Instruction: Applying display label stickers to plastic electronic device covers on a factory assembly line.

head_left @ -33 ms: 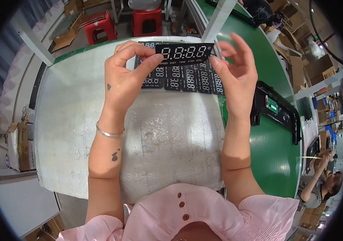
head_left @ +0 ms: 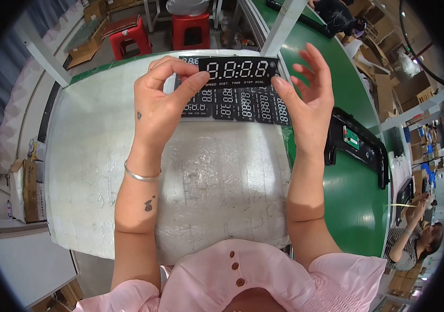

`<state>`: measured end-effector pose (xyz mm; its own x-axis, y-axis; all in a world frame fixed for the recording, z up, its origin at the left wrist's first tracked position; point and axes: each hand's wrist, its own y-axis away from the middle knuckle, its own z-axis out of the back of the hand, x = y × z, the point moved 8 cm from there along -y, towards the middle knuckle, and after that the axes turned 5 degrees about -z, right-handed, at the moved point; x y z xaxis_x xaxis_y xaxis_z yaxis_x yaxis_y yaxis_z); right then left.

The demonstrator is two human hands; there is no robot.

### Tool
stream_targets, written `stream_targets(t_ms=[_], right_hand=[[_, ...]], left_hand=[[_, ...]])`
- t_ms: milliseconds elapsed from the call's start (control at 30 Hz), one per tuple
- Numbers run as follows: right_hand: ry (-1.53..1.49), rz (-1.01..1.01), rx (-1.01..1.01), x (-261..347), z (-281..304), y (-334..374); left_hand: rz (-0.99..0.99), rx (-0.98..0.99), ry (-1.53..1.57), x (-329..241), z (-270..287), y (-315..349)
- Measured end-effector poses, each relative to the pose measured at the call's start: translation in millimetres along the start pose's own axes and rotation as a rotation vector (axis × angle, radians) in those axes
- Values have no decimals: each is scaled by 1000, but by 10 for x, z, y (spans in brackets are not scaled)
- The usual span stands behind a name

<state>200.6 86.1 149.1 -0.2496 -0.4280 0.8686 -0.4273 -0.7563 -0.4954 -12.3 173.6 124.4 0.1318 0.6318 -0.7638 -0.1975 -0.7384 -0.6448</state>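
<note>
My left hand (head_left: pixel 167 93) pinches the left end of a black display panel (head_left: pixel 237 72) between thumb and fingers. White digit outlines and a row of small lettering show on its face, which is turned toward me. At the panel's right end, the thumb of my right hand (head_left: pixel 305 96) lies against or very near the lower corner; contact cannot be made out. The other right-hand fingers are raised and apart. Behind and below the held panel, several similar display panels (head_left: pixel 245 106) lie in a sheet or row on the table, partly hidden by it and by my hands.
A pale, film-covered table (head_left: pixel 222 171) spreads before me. On the green bench (head_left: pixel 354 195) to the right rests a black plastic housing (head_left: pixel 362 145) with a small green circuit board (head_left: pixel 351 137). Red stools (head_left: pixel 190 31) stand beyond the table. Another person (head_left: pixel 414 242) sits at the far right.
The held panel has tipped so that its face shows more fully, and it sits slightly further left. My right fingers have shifted a little away from its right end.
</note>
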Motion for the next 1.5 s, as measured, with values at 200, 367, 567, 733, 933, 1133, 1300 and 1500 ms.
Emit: stream_targets(t_ms=[200, 367, 567, 733, 933, 1133, 1300, 1500], right_hand=[[-145, -84, 194, -72, -8, 32], [-45, -3, 203, -71, -17, 5], [399, 891, -123, 696, 89, 389], [470, 1107, -43, 963, 87, 691], [413, 933, -227, 703, 177, 415], [468, 938, -251, 725, 132, 406], [402, 559, -136, 453, 204, 311], [-465, -446, 221, -1014, -516, 741]], left_hand=[[142, 31, 143, -4, -59, 40], [21, 40, 46, -25, -52, 17], [-732, -205, -502, -872, -99, 224], [-408, -229, -408, -508, -70, 102], [-372, -213, -351, -464, 0, 109], [-473, -236, -303, -678, 21, 146], [-559, -214, -271, -1005, -141, 379], [-565, 80, -309, -1030, -301, 718]])
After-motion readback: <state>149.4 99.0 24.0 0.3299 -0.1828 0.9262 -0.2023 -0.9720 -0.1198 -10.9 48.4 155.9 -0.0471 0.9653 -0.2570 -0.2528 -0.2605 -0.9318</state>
